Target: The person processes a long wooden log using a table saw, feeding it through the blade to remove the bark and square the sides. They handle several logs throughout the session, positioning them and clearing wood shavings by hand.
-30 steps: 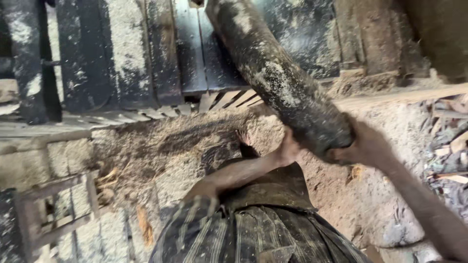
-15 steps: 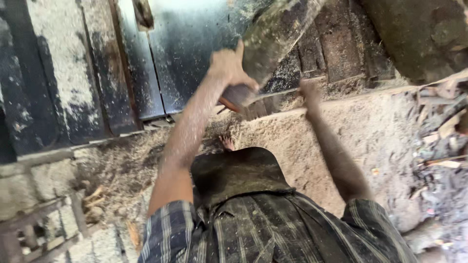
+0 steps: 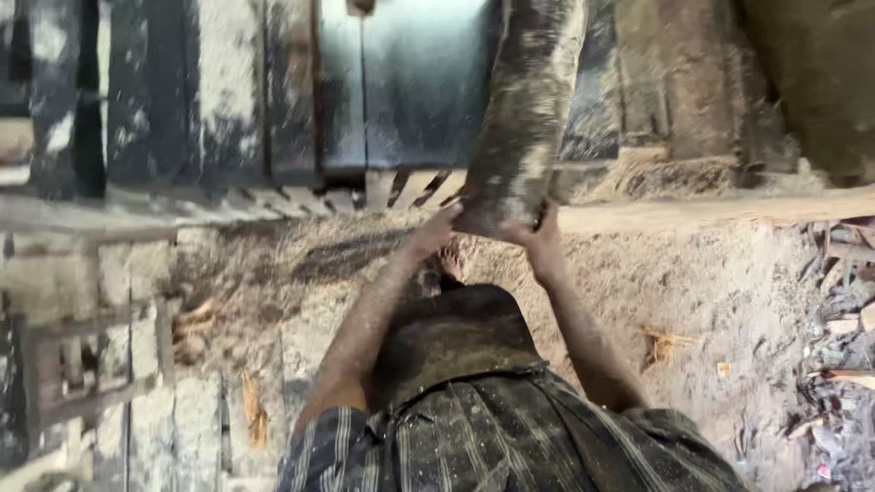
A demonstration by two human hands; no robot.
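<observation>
— Above the sawdust-strewn ground [image 3: 729, 301], at about twelve o'clock from the person's chest, where does the log [image 3: 529, 100] sit against the two hands?

— Its lower, near end rests right at them. The left hand [image 3: 436, 232] cups that end from the nine o'clock side, fingers wrapped against the bark, and the right hand [image 3: 538, 235] props it from the three o'clock side, fingers curled up onto the wood. Both are clasped on it, neither is spread free

— And its long axis?

— It runs from the hands away toward twelve, tipped slightly to one o'clock, so the far end rises out of view at the top edge, across the dark planks [image 3: 273, 91] and the pale beam [image 3: 693, 211] that lies three-to-nine behind the hands

— Which hand is nearer the end face?

— Both touch it; the left sits a shade lower and further to nine, the right tucked more under the middle. I cannot tell how much weight either carries, the view is blurred

— What lies below?

— A bare foot [image 3: 448, 266] just at six o'clock of the log's end, near it
</observation>
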